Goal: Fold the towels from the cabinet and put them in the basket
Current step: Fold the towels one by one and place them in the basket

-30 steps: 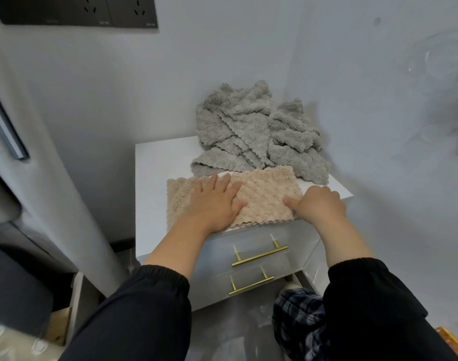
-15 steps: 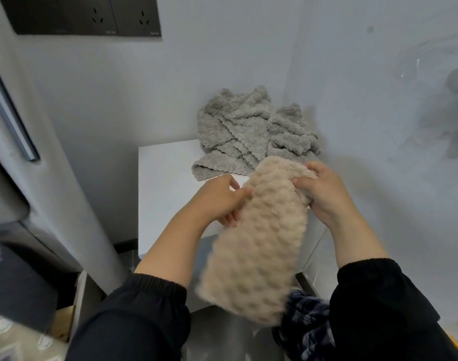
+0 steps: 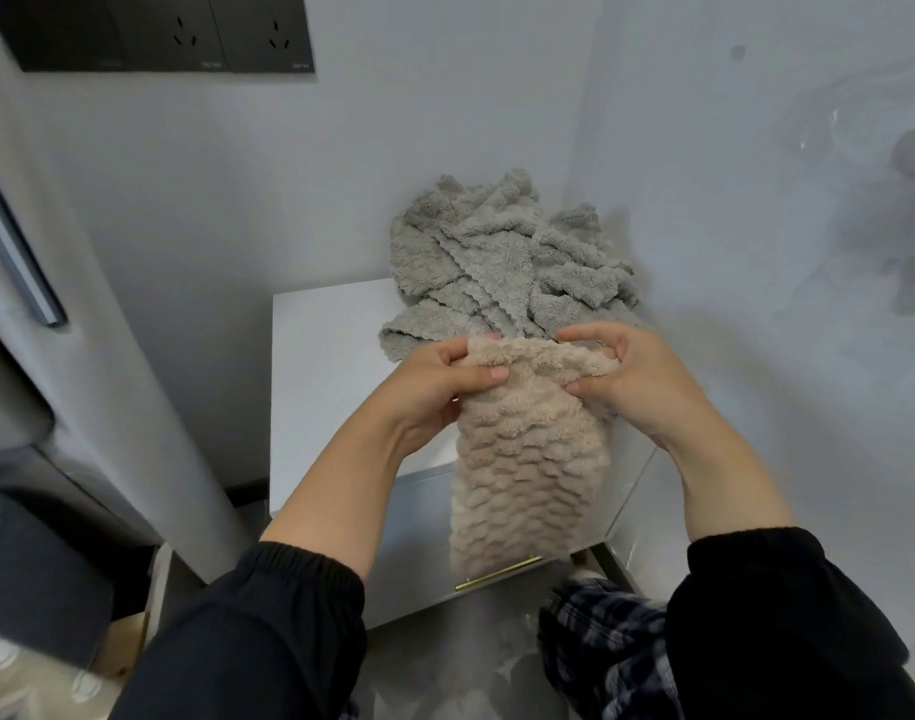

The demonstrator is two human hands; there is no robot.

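A beige textured towel (image 3: 528, 459) hangs folded in front of the white cabinet (image 3: 330, 366). My left hand (image 3: 439, 387) pinches its upper left corner between thumb and fingers. Its upper right corner is pinched by my right hand (image 3: 626, 381). The towel's lower end reaches down to the gold drawer handle (image 3: 497, 576). Behind my hands a heap of grey towels (image 3: 502, 262) lies crumpled at the back right of the cabinet top, against the wall. No basket is in view.
Walls close in behind and to the right of the cabinet. A grey door or panel with a bar handle (image 3: 18, 252) stands at the left. Black wall sockets (image 3: 174, 28) sit high up. Plaid trousers (image 3: 600, 652) show below.
The beige towel lay flat on the cabinet top under both hands a second ago. Both hands have lifted it by its upper edge, and it now hangs down in front of the drawers.
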